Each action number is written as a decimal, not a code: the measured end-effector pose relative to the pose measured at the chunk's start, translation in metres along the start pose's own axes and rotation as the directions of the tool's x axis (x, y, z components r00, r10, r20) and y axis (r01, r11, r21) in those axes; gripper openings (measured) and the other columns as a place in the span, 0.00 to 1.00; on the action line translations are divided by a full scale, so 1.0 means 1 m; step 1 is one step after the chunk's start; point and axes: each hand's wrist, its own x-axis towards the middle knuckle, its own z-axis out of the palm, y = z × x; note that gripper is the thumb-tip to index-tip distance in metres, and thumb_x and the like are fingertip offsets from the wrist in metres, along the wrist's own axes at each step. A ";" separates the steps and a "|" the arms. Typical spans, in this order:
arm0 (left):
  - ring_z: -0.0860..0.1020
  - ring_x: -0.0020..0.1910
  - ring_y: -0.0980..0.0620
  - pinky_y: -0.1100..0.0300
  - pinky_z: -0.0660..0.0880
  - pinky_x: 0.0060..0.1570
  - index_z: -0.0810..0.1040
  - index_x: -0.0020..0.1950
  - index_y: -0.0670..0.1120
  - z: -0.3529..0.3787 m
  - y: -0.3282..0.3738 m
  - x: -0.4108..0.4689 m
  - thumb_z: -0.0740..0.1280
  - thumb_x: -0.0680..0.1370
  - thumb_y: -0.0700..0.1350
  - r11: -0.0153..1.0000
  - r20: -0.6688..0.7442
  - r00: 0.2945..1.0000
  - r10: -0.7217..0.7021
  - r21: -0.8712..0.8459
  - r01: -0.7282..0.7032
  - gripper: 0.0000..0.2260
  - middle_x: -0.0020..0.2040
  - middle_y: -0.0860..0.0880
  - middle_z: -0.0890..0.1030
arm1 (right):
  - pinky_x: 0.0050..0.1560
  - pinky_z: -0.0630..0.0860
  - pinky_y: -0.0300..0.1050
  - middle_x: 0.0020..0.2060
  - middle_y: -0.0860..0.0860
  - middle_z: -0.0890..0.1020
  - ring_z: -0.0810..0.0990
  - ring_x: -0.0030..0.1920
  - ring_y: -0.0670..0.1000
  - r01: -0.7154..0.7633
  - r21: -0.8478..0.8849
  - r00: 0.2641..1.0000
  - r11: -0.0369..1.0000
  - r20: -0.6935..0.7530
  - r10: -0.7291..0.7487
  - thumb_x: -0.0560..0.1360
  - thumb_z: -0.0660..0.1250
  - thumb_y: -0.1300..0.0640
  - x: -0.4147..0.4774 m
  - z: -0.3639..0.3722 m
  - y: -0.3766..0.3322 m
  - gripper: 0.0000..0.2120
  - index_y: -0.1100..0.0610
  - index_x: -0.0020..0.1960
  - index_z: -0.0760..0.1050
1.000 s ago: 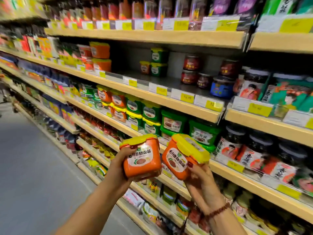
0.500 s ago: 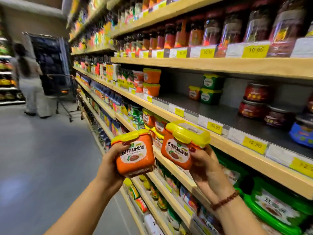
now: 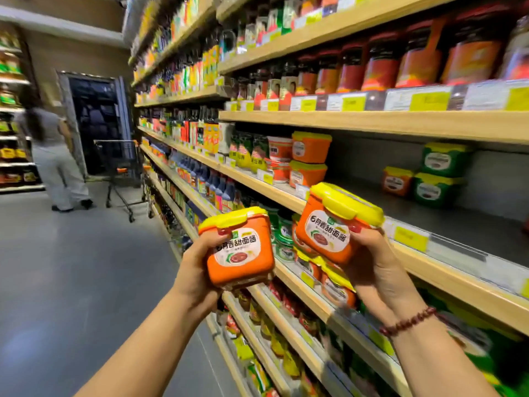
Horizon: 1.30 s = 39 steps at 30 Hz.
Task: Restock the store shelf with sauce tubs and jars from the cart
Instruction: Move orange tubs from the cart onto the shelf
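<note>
The shelf (image 3: 458,227) before me is pale wood with a grey deck; yellow price tags (image 3: 410,238) line its front edge; at its left end two orange tubs (image 3: 310,150) with yellow lids stand stacked, beside red-and-white cups (image 3: 280,149); well back by the wall sits a small orange tub (image 3: 396,181), just beside two stacked green tubs (image 3: 442,160); the board above (image 3: 372,124) carries red-labelled jars (image 3: 380,70) in a row.

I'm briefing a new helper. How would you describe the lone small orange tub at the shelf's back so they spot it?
Find the half-bare grey shelf below the row of red jars. At its back stand two stacked green tubs; the small orange tub sits just left, unstacked and lower than that stack.
</note>
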 end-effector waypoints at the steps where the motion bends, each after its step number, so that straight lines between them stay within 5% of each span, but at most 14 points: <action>1: 0.82 0.30 0.47 0.53 0.80 0.28 0.83 0.39 0.44 -0.009 0.007 0.012 0.68 0.55 0.41 1.000 0.000 1.000 -0.001 -0.006 0.001 0.14 0.34 0.43 0.84 | 0.64 0.69 0.67 0.63 0.59 0.78 0.77 0.63 0.60 0.013 -0.001 1.000 1.000 -0.004 -0.013 0.54 0.82 0.52 0.012 0.008 0.005 0.48 0.59 0.71 0.67; 6: 0.82 0.30 0.47 0.53 0.80 0.29 0.80 0.42 0.43 -0.043 0.034 0.065 0.66 0.65 0.39 1.000 -0.001 1.000 0.004 -0.015 -0.004 0.08 0.35 0.43 0.84 | 0.56 0.78 0.60 0.59 0.56 0.81 0.81 0.58 0.57 0.039 -0.073 0.998 0.997 -0.037 -0.042 0.56 0.80 0.56 0.069 0.032 0.021 0.45 0.58 0.70 0.68; 9: 0.83 0.32 0.46 0.52 0.80 0.30 0.83 0.41 0.44 -0.058 0.041 0.100 0.68 0.59 0.39 0.999 0.018 1.000 0.003 -0.047 -0.002 0.13 0.37 0.43 0.84 | 0.43 0.82 0.48 0.51 0.53 0.85 0.84 0.50 0.52 0.072 -0.118 0.994 0.990 -0.076 -0.082 0.60 0.72 0.62 0.103 0.038 0.024 0.36 0.59 0.68 0.70; 12: 0.83 0.34 0.46 0.52 0.81 0.33 0.83 0.42 0.44 -0.068 0.042 0.139 0.68 0.57 0.41 1.000 0.030 1.000 0.004 -0.027 -0.003 0.15 0.39 0.43 0.84 | 0.51 0.81 0.56 0.53 0.54 0.84 0.84 0.51 0.53 0.090 -0.193 0.990 0.977 -0.094 -0.109 0.60 0.71 0.58 0.136 0.039 0.027 0.34 0.58 0.66 0.72; 16: 0.83 0.35 0.46 0.53 0.81 0.35 0.85 0.38 0.45 -0.071 0.040 0.189 0.70 0.53 0.45 0.999 0.038 0.999 0.035 -0.002 -0.035 0.15 0.39 0.43 0.84 | 0.53 0.80 0.54 0.54 0.56 0.84 0.84 0.53 0.54 0.098 -0.189 0.987 0.977 -0.108 -0.120 0.63 0.70 0.58 0.183 0.026 0.029 0.32 0.60 0.66 0.73; 20: 0.83 0.35 0.46 0.54 0.80 0.33 0.84 0.43 0.44 -0.064 0.041 0.243 0.70 0.54 0.45 0.999 0.083 0.995 0.050 0.014 -0.051 0.19 0.40 0.43 0.84 | 0.62 0.74 0.62 0.57 0.59 0.82 0.81 0.58 0.58 0.103 -0.247 0.988 0.964 -0.088 -0.128 0.52 0.80 0.51 0.225 0.014 0.025 0.44 0.61 0.65 0.74; 25: 0.83 0.33 0.48 0.56 0.80 0.32 0.85 0.36 0.47 -0.055 0.040 0.294 0.69 0.55 0.45 0.998 0.131 0.989 0.070 -0.012 -0.069 0.13 0.37 0.45 0.84 | 0.64 0.71 0.64 0.55 0.60 0.83 0.81 0.57 0.61 0.045 -0.299 0.991 0.953 -0.109 -0.081 0.45 0.82 0.46 0.266 0.000 0.022 0.50 0.61 0.64 0.74; 28: 0.83 0.32 0.49 0.56 0.80 0.31 0.85 0.35 0.48 -0.055 0.037 0.318 0.71 0.53 0.43 0.997 0.147 0.986 0.080 -0.020 -0.078 0.11 0.36 0.46 0.84 | 0.58 0.77 0.60 0.53 0.59 0.84 0.83 0.54 0.59 0.009 -0.341 0.987 0.940 -0.145 -0.062 0.52 0.80 0.53 0.277 -0.007 0.022 0.41 0.61 0.64 0.74; 30: 0.83 0.33 0.49 0.55 0.80 0.30 0.85 0.35 0.48 -0.053 0.036 0.331 0.77 0.44 0.45 0.997 0.188 0.979 0.074 -0.031 -0.069 0.20 0.36 0.46 0.85 | 0.52 0.80 0.56 0.51 0.59 0.84 0.84 0.52 0.58 0.008 -0.346 0.983 0.938 -0.167 -0.070 0.57 0.75 0.57 0.282 -0.010 0.024 0.33 0.61 0.62 0.75; 39: 0.83 0.32 0.49 0.57 0.78 0.27 0.85 0.35 0.48 -0.066 0.041 0.397 0.78 0.40 0.50 0.998 0.374 0.927 -0.021 -0.041 0.040 0.25 0.34 0.47 0.85 | 0.43 0.83 0.51 0.49 0.62 0.84 0.85 0.48 0.59 -0.029 -0.373 0.967 0.927 -0.246 -0.068 0.57 0.74 0.59 0.303 -0.011 0.040 0.27 0.64 0.56 0.79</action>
